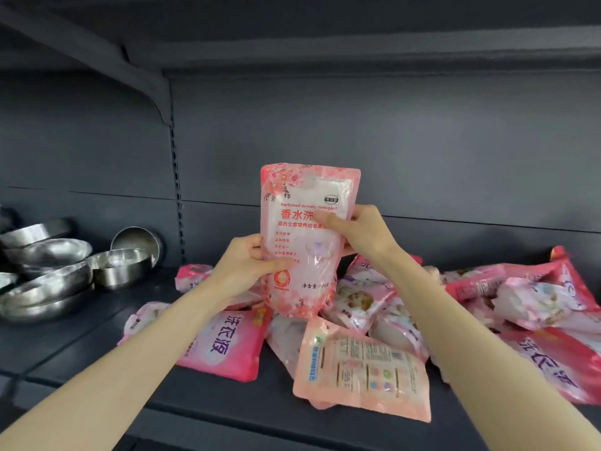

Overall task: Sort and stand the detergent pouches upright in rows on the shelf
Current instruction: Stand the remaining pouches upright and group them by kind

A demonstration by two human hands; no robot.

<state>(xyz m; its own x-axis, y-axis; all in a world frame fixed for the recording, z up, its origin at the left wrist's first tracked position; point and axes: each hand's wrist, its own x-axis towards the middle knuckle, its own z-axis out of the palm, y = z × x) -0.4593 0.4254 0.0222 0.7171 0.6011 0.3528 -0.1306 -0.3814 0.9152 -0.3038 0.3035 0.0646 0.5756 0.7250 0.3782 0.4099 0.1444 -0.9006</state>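
Hands (240, 265) (364, 232), pouch (302, 190): apparently "Perfumed laundry detergent"

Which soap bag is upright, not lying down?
The pale pink flowery pouch, held up by the left hand and right hand. All the other pouches lie flat on the shelf.

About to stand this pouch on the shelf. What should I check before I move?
1. Left hand and right hand both grip the pouch: ok.
2. Pouch upright, label towards the camera: ok.
3. Bare shelf left of the heap: ok.
4. Row already started: not ok, the other pouches lie flat.
5. Bowls apart from the heap: ok.
6. Pouch base flat enough to stand: cannot tell.
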